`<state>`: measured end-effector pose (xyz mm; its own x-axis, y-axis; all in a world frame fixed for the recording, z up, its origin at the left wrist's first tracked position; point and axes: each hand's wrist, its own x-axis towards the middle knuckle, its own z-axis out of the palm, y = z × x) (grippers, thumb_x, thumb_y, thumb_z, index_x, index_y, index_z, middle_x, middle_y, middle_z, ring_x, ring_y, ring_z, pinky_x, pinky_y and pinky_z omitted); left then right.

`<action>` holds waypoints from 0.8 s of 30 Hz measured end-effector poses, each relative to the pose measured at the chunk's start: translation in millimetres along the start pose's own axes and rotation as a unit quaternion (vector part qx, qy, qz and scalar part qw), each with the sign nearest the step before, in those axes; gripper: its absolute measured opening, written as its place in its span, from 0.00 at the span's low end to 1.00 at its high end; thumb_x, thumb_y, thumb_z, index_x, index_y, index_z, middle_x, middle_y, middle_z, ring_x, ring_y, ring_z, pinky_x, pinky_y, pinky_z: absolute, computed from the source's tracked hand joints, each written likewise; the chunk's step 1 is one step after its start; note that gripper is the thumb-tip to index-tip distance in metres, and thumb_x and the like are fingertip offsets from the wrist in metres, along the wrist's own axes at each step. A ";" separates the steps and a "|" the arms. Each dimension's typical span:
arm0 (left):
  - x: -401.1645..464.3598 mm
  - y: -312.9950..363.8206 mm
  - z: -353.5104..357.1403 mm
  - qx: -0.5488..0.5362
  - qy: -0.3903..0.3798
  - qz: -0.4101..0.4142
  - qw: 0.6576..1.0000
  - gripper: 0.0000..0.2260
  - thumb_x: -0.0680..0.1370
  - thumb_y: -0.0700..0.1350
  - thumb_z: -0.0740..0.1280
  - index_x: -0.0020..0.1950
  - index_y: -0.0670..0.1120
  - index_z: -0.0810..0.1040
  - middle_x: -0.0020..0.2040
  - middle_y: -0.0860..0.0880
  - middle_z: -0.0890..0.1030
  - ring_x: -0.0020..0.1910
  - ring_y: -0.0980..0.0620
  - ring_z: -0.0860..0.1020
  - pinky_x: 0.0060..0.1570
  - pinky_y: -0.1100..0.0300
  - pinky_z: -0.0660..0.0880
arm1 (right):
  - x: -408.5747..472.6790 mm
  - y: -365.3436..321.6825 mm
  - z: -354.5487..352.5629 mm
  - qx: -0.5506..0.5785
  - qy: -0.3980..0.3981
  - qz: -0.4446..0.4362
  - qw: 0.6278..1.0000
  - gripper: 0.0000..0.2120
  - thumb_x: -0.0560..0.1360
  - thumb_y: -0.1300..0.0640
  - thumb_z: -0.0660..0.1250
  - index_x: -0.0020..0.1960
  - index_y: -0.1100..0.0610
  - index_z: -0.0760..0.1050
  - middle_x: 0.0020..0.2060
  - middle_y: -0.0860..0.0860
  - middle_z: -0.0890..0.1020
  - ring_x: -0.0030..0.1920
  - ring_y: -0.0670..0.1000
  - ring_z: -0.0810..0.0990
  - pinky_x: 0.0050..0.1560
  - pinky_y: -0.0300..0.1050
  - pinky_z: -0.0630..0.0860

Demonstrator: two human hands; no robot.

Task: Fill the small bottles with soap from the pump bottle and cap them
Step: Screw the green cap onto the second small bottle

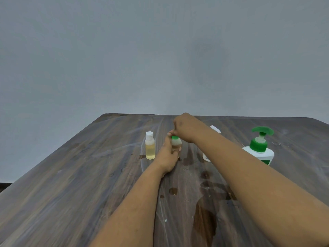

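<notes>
Capping proceeds mid-table: the left hand (169, 155) grips the small bottle (176, 143) upright while the right hand (185, 128) pinches its green cap (174, 137). Hold the bottle steady; twist until snug.

Both hands (169, 154) on sm. bottle (176, 142)

A single wide-angle camera worn on the person's head looks forward and slightly down across a wood-grain tabletop (71, 184), whose far edge meets a plain grey wall (160, 50) that fills the upper half of the view. Both forearms reach in from the bottom edge, close to the lens, toward the middle of the tabletop. The frame's edges curve with lens distortion.
</notes>
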<state>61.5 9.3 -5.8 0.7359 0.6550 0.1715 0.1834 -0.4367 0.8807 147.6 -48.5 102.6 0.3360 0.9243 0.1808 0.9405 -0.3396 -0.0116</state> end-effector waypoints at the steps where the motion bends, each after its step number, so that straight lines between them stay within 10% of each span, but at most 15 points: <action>1: -0.7 1.5 -0.3 0.002 -0.003 -0.002 1.000 0.32 0.84 0.44 0.58 0.80 0.54 0.41 0.59 0.49 0.76 0.56 0.52 0.75 0.58 0.59 0.69 | 0.4 -1.9 1.0 -0.019 0.009 0.013 1.000 0.17 0.80 0.43 0.63 0.44 0.58 0.72 0.42 0.52 0.72 0.42 0.52 0.73 0.39 0.43 0.68; 5: -0.3 -0.5 -2.3 -0.020 0.000 0.003 1.000 0.24 0.83 0.43 0.59 0.77 0.51 0.54 0.60 0.46 0.78 0.55 0.52 0.76 0.55 0.60 0.71 | -2.0 -2.1 -3.0 -0.020 -0.012 0.045 0.999 0.29 0.78 0.32 0.56 0.43 0.59 0.73 0.42 0.52 0.76 0.44 0.53 0.76 0.44 0.46 0.71; 9: 0.6 -3.4 -3.0 0.003 0.008 0.012 1.000 0.13 0.83 0.43 0.61 0.66 0.49 0.63 0.55 0.46 0.78 0.54 0.49 0.77 0.53 0.57 0.74 | -3.7 6.2 -11.0 -0.001 -0.092 -0.027 0.995 0.19 0.82 0.50 0.62 0.70 0.55 0.70 0.66 0.54 0.75 0.64 0.54 0.74 0.61 0.46 0.70; 20: 0.8 -2.7 -4.9 0.035 0.005 0.004 0.999 0.30 0.83 0.44 0.60 0.80 0.53 0.47 0.62 0.46 0.77 0.58 0.48 0.77 0.60 0.54 0.73 | -0.3 1.1 7.5 -0.036 -0.015 0.005 0.999 0.19 0.83 0.46 0.57 0.49 0.59 0.77 0.45 0.53 0.78 0.45 0.54 0.75 0.44 0.45 0.69; 24: 1.5 -4.9 -6.2 0.047 0.007 0.005 0.999 0.13 0.82 0.43 0.62 0.66 0.48 0.64 0.57 0.45 0.78 0.51 0.51 0.77 0.53 0.56 0.75 | -2.6 6.3 0.9 -0.029 -0.061 -0.028 0.997 0.15 0.80 0.48 0.64 0.57 0.59 0.75 0.53 0.55 0.79 0.51 0.55 0.77 0.47 0.46 0.71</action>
<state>57.7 16.2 -7.1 0.7285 0.6589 0.1875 0.2369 -0.4991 0.8335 152.7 -52.8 101.2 0.2908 0.9550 0.0586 0.9544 -0.2939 0.0533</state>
